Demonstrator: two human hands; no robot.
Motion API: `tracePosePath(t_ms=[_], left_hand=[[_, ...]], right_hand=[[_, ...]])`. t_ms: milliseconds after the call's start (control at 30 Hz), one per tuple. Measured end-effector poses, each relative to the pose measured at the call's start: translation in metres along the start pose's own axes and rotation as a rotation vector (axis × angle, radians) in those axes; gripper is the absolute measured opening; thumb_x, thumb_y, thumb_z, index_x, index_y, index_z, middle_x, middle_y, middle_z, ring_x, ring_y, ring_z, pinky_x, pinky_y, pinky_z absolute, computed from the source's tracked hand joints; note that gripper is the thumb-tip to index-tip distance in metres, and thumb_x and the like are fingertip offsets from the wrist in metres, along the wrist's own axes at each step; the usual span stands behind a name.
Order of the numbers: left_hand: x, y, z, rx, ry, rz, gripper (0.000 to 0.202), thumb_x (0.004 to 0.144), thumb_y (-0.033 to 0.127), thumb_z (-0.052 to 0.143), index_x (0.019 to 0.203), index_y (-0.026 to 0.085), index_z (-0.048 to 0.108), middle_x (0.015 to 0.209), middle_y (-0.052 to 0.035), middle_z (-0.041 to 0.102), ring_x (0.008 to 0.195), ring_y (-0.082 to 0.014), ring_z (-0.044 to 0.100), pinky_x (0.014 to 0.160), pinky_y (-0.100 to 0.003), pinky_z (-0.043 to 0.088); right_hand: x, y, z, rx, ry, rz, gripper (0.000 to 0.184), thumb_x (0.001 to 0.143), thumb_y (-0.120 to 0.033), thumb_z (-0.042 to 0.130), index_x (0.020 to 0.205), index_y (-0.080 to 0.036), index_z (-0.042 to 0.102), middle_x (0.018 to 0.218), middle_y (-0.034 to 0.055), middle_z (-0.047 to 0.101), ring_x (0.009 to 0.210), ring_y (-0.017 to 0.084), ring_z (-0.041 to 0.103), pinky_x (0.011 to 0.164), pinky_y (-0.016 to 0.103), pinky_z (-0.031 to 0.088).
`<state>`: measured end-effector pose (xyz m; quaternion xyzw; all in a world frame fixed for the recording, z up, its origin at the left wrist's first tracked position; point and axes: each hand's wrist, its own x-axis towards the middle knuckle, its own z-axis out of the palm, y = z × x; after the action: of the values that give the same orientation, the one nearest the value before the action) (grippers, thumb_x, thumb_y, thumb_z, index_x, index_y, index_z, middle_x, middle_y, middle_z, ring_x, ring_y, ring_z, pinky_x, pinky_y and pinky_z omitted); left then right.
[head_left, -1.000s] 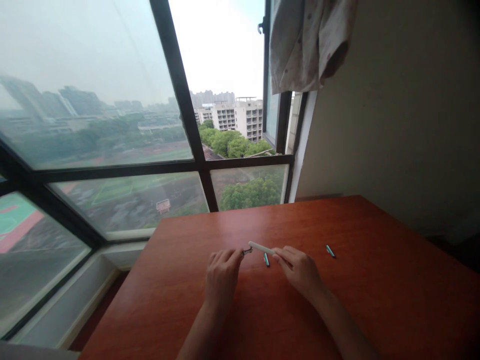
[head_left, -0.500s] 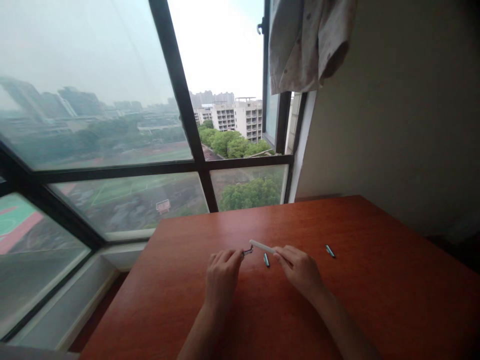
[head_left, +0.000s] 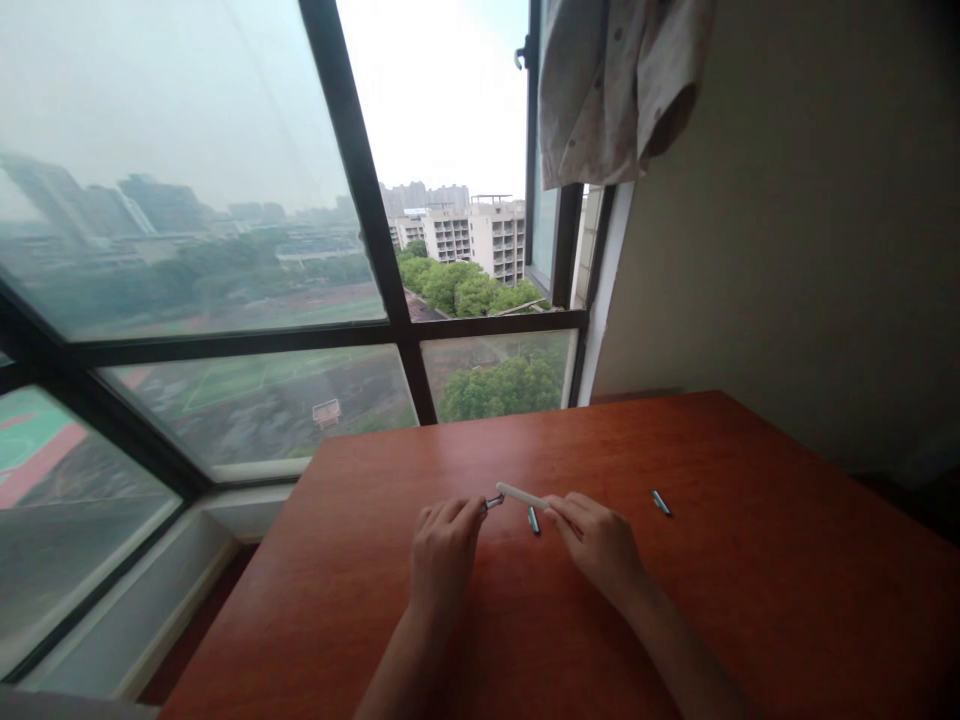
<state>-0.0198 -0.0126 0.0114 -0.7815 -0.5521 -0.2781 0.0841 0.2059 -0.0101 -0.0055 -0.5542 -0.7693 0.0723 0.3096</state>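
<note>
While the left hand point(head_left: 444, 545) pinches a small silvery piece point(head_left: 493, 502), the right hand point(head_left: 601, 538) grips a slender, tilted white rod point(head_left: 523, 496).

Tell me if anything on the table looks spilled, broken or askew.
Nothing stands out. The green piece beside the right hand and the second piece farther right lie slanted, but no spill or breakage shows; fine cracks would be too small to see.

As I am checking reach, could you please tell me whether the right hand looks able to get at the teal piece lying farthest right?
Probably yes: nothing visible stands between the right hand and that teal piece, though the hand holds a white stick and may need to set it down first.
</note>
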Motion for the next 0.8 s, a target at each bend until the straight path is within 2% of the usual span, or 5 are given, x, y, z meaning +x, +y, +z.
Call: tracePosePath(t_ms=[167,367,633,800], left_hand=[[0.0001,0.0009,-0.0007,-0.01,-0.001,0.011,0.013,0.091,0.023,0.055,0.098,0.023,0.066,0.087,-0.0027,0.071,0.078,-0.0206,0.06,0.072,-0.03,0.035],[-0.0004,-0.0015,0.0,0.004,-0.006,-0.004,0.013,0.092,0.024,0.054,0.097,0.023,0.066,0.086,-0.0029,0.071,0.076,-0.0209,0.06,0.072,-0.031,0.035],[-0.0006,0.001,0.0008,0.0,-0.014,0.018,0.014,0.091,0.025,0.054,0.099,0.023,0.066,0.088,-0.0031,0.071,0.078,-0.0207,0.06,0.072,-0.031,0.036],[-0.0009,-0.0009,-0.0001,0.0,-0.015,0.01,0.014,0.092,0.024,0.054,0.099,0.023,0.066,0.087,-0.003,0.071,0.079,-0.0203,0.061,0.072,-0.031,0.036]], right_hand=[[0.0012,0.0016,0.0001,0.01,0.023,0.008,0.028,0.095,-0.034,0.043,0.1,-0.023,0.068,0.084,0.0043,0.067,0.077,0.017,0.064,0.066,0.023,0.039],[0.0006,-0.0021,-0.0019,0.031,-0.057,-0.053,0.027,0.095,-0.033,0.043,0.1,-0.025,0.068,0.081,0.0028,0.067,0.075,0.016,0.063,0.065,0.022,0.039],[0.001,0.0019,-0.0005,0.007,0.024,0.012,0.029,0.095,-0.034,0.042,0.098,-0.023,0.069,0.081,0.004,0.067,0.075,0.017,0.063,0.066,0.023,0.039],[0.0003,0.0003,-0.0004,0.05,-0.051,-0.038,0.028,0.095,-0.034,0.043,0.098,-0.024,0.069,0.08,0.0029,0.067,0.075,0.016,0.063,0.067,0.022,0.04]])
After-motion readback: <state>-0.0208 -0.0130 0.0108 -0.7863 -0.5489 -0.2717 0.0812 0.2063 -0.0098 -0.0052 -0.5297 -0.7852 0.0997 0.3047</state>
